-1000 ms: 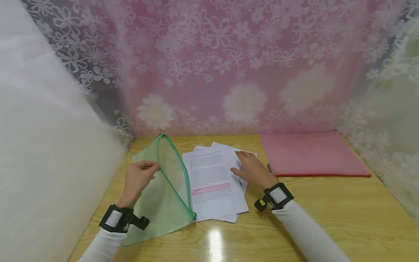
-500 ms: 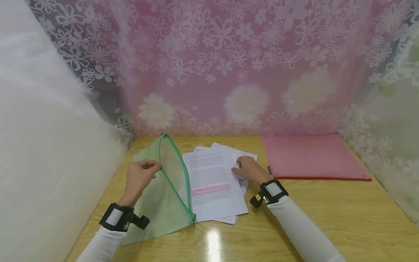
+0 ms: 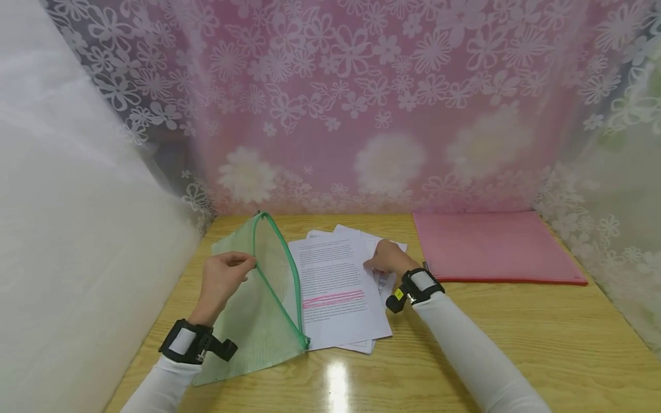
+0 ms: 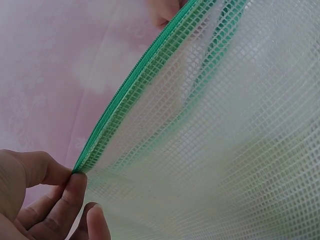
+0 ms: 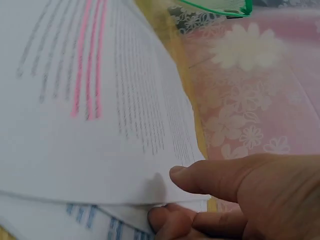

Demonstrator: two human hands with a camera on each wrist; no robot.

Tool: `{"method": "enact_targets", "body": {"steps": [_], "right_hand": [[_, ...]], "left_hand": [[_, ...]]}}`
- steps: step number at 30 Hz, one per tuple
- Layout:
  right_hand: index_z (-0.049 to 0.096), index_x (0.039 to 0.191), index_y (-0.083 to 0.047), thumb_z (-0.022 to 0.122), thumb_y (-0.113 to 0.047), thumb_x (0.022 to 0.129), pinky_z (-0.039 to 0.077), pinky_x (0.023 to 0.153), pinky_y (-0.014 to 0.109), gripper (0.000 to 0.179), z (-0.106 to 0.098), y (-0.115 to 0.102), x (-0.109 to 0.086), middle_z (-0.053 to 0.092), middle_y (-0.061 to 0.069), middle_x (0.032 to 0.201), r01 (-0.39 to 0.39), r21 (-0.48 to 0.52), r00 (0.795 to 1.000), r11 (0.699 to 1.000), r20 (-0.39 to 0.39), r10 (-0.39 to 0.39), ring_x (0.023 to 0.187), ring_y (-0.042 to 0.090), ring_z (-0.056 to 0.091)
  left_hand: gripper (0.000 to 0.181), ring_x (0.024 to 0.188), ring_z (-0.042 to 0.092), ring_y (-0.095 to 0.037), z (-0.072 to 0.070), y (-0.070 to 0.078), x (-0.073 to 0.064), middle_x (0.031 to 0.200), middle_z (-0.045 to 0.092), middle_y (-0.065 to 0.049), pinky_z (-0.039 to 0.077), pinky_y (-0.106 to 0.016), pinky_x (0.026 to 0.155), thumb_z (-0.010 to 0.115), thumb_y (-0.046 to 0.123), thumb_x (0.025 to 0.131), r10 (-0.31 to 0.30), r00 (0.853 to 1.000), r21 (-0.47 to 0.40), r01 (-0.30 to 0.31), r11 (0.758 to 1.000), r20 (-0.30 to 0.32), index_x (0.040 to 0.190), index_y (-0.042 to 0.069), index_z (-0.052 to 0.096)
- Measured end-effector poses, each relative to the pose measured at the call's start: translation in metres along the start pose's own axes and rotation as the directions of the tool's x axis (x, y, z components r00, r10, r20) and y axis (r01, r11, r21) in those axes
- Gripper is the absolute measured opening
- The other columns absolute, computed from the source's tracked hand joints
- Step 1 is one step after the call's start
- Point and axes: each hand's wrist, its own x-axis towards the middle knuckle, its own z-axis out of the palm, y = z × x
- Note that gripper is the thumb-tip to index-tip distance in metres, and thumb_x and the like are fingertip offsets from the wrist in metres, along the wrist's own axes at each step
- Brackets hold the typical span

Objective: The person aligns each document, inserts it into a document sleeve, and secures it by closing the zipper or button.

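- Right hand point(image 3: 391, 259) sits further in over the paper than a second ago, fingers now folded instead of spread; left hand point(image 3: 219, 278) is about where it was.
- Left hand pinches the green zipper edge point(image 4: 125, 95) of a pale green, see-through mesh pouch point(image 3: 237, 332), its mouth gaping towards the paper.
- Right hand is narrow: thumb over the white top sheet point(image 3: 335, 327), printed and marked with pink stripes, fingers curled by its edge. Can't tell from here if it's actually pinched.
- Loose stack of white printed sheets point(image 3: 368, 344) lies fanned under that one, just right of the pouch mouth.
- Flat pink pouch with red edging point(image 3: 496, 246) lies farther right on the yellowish wooden table point(image 3: 465, 355).
- To do it well, I'd say: slide the fingertips fully under the edge, pinch lightly, don't crease; keep the left pinch steady so the mouth doesn't sag.
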Motion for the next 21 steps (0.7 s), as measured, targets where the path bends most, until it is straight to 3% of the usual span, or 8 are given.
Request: {"method": "enact_targets", "body": {"steps": [4, 10, 21], "right_hand": [[0.067, 0.092, 0.003, 0.081, -0.024, 0.088, 0.038, 0.047, 0.024, 0.030, 0.002, -0.004, 0.001, 0.056, 0.004, 0.058, -0.087, 0.071, 0.996, 0.994, 0.008, 0.087, 0.049, 0.014, 0.050], [0.059, 0.113, 0.008, 0.084, -0.020, 0.085, 0.042, 0.047, 0.026, 0.047, 0.010, -0.010, -0.002, 0.055, 0.006, 0.063, -0.122, 0.075, 0.992, 0.990, -0.016, 0.123, 0.051, 0.016, 0.052], [0.064, 0.104, 0.008, 0.083, -0.017, 0.086, 0.038, 0.043, 0.023, 0.036, 0.019, -0.019, -0.006, 0.057, 0.006, 0.056, -0.130, 0.042, 0.989, 0.991, -0.060, 0.132, 0.045, 0.014, 0.051]], "left_hand": [[0.025, 0.069, 0.069, -0.006, 0.002, 0.000, -0.001, 0.097, 0.079, -0.013, 0.061, -0.030, 0.069, 0.073, 0.024, 0.095, 0.004, 1.000, 0.002, -0.004, 1.000, -0.008, 0.107, 0.002, 0.079], [0.025, 0.071, 0.068, -0.005, 0.004, -0.001, -0.002, 0.099, 0.079, -0.014, 0.060, -0.026, 0.068, 0.073, 0.024, 0.095, -0.003, 1.000, 0.010, 0.003, 1.000, -0.017, 0.107, 0.003, 0.079], [0.023, 0.070, 0.070, -0.006, 0.005, -0.005, -0.003, 0.096, 0.079, -0.011, 0.058, -0.025, 0.065, 0.073, 0.023, 0.094, 0.011, 1.000, 0.029, -0.011, 1.000, -0.010, 0.105, 0.004, 0.080]]}}
